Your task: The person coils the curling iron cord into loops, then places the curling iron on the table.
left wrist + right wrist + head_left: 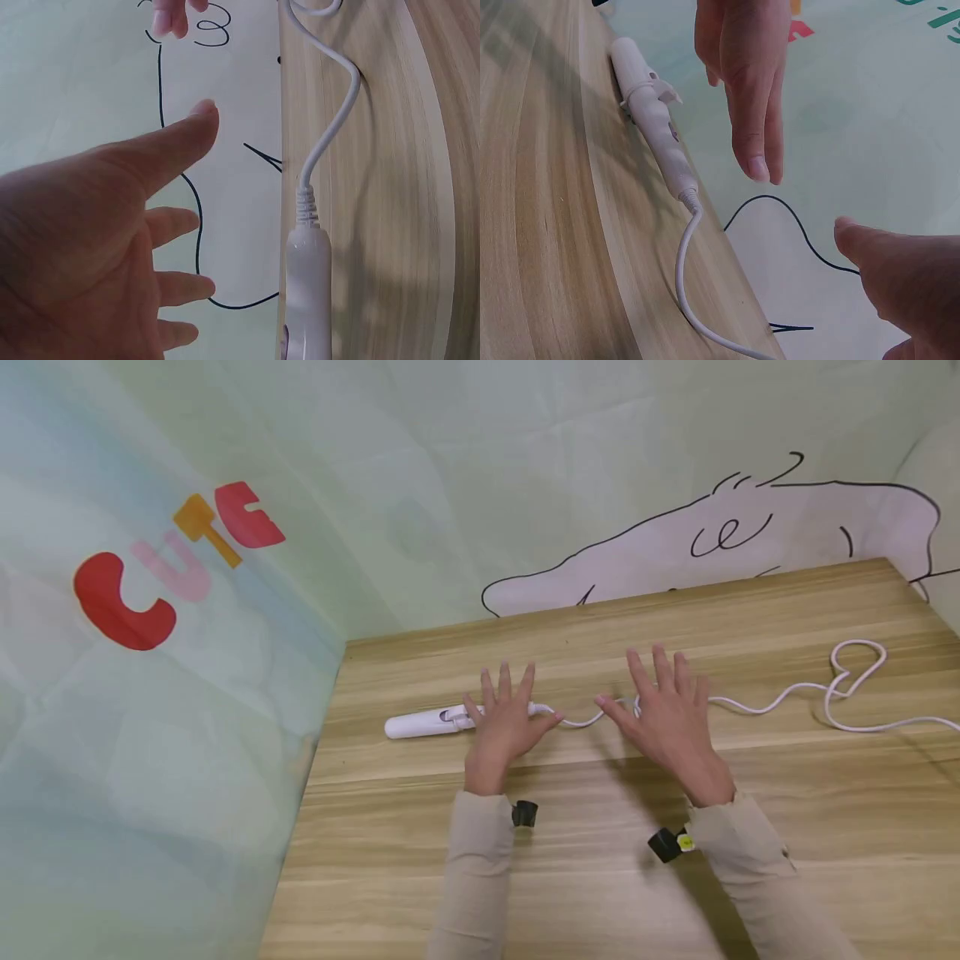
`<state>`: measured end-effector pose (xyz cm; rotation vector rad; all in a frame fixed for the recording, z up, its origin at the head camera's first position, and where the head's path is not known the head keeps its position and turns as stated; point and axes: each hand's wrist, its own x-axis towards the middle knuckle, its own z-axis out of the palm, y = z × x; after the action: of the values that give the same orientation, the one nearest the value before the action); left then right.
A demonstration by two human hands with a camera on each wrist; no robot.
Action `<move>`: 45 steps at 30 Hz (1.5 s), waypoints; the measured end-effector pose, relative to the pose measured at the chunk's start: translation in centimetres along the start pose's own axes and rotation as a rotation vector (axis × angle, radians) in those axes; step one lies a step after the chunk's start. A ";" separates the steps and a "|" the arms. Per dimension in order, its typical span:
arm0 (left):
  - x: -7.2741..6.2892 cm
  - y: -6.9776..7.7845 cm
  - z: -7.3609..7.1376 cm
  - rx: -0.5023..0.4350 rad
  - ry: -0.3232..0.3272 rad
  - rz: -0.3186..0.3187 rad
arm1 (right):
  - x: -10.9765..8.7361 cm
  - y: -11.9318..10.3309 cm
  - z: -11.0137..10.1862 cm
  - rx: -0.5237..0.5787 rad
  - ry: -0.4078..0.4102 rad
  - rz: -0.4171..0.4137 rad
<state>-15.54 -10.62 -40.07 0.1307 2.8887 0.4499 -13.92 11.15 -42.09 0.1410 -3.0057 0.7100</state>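
A white curling iron [420,724] lies on the wooden table, its barrel end pointing left and its white cord [862,728] running off to the right. My left hand [504,727], fingers spread, hovers above the handle and hides part of it in the head view. In the right wrist view that hand stands apart from the curling iron [656,127]. Over the cord, my right hand [671,718] is spread too, covering a stretch of it. Both hands hold nothing. The handle and cord joint [307,206] show plainly in the left wrist view.
The wooden table [585,893] meets a printed cloth backdrop [420,527] at its back and left edges. Toward the right end the cord forms a loose loop [885,653]. Dark wrist cameras [525,814] sit beside both sleeves.
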 end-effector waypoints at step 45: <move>0.4 -9.2 -0.6 -0.074 -0.049 -0.142 | 1.6 1.1 3.6 0.049 -0.074 -0.272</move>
<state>-16.59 -19.43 -42.43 -0.0741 2.8051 0.5181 -15.74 10.42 -45.72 0.5769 -2.9527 0.7637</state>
